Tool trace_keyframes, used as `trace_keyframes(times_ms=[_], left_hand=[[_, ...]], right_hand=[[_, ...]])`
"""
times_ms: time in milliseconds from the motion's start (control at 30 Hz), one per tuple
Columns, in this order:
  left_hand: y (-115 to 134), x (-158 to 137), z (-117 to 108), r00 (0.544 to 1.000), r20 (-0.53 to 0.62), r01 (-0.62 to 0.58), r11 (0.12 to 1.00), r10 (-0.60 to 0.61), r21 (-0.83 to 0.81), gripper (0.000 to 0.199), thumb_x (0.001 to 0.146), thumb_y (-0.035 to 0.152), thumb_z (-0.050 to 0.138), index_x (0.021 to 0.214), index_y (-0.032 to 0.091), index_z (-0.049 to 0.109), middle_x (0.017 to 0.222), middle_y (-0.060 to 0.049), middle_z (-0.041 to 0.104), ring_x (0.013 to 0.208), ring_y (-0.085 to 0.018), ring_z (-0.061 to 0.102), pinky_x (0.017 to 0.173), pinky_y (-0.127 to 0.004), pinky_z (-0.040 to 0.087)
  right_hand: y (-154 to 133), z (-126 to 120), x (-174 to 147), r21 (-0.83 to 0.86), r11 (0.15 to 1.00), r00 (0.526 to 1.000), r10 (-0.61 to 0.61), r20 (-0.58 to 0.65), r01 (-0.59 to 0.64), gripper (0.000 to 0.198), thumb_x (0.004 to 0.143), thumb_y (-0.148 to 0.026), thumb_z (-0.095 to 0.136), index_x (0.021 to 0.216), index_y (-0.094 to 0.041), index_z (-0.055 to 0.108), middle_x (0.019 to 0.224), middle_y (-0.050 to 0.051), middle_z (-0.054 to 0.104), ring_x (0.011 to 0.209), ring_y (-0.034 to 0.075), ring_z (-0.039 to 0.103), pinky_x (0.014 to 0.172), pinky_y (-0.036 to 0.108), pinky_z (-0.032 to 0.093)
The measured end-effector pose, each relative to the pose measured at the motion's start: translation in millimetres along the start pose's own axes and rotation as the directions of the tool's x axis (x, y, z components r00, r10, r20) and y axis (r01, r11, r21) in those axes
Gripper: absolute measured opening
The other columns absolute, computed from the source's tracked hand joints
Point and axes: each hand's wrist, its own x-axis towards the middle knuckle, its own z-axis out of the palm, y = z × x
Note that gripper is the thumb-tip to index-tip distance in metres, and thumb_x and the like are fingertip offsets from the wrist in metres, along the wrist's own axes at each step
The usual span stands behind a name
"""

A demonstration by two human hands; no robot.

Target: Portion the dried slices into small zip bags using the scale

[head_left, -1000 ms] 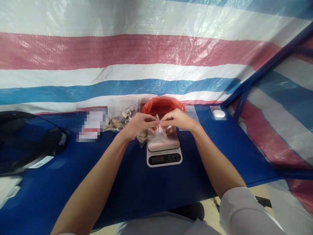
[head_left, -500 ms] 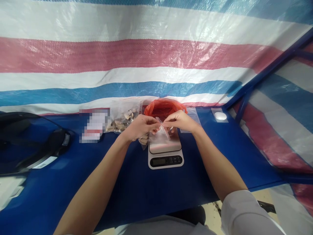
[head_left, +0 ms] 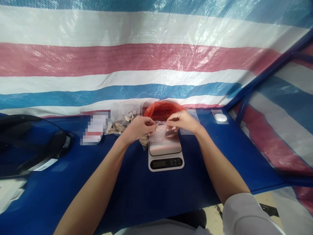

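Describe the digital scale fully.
The digital scale has a white body, a metallic-looking plate and a black front panel with a dark display and three round buttons. It sits on the blue table; a clear plastic bag, held by the left hand and right hand, partly hides its plate. Contact there is unclear.

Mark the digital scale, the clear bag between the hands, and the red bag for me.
Digital scale [head_left: 165,148]: head view, on its shiny platform.
Clear bag [head_left: 160,130]: head view, on the middle of its film.
Red bag [head_left: 165,108]: head view, on its inner back wall.
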Motion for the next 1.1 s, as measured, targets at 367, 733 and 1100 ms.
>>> trace_keyframes(times_ms=[367,733,1100], left_hand=[[-9,6,13,0.983,-0.103,-0.140,0.984,0.151,0.109,0.030,0.082,0.043,0.063,0.071,0.016,0.071,0.059,-0.001,0.063,0.053,-0.012,0.053,0.052,-0.024,0.040],[-5,3,6,0.987,-0.049,-0.148,0.983,0.154,0.112,0.028,0.081,0.041,0.062,0.071,0.016,0.070,0.063,-0.001,0.064,0.057,-0.012,0.053,0.055,-0.024,0.040],[5,-7,-8,0.953,-0.161,-0.184,0.910,0.258,0.372,0.014,0.076,0.028,0.060,0.066,0.019,0.061,0.065,0.002,0.066,0.061,-0.013,0.055,0.061,-0.026,0.042]], right_hand=[[-10,4,-4,0.026,1.000,0.998,-0.014,0.069,0.013,0.026,0.085,-0.040,0.068,0.087,-0.015,0.074,0.084,0.006,0.075,0.078,0.018,0.073,0.050,0.020,0.057],[-7,4,-3,0.015,1.000,0.996,0.006,0.085,-0.007,0.020,0.083,-0.034,0.067,0.082,-0.015,0.074,0.077,0.004,0.074,0.069,0.014,0.070,0.053,0.019,0.058],[-11,0,-5,-0.183,0.982,0.997,-0.063,-0.047,0.053,0.014,0.080,-0.025,0.063,0.071,-0.016,0.071,0.071,0.002,0.072,0.056,0.011,0.065,0.049,0.019,0.054]])
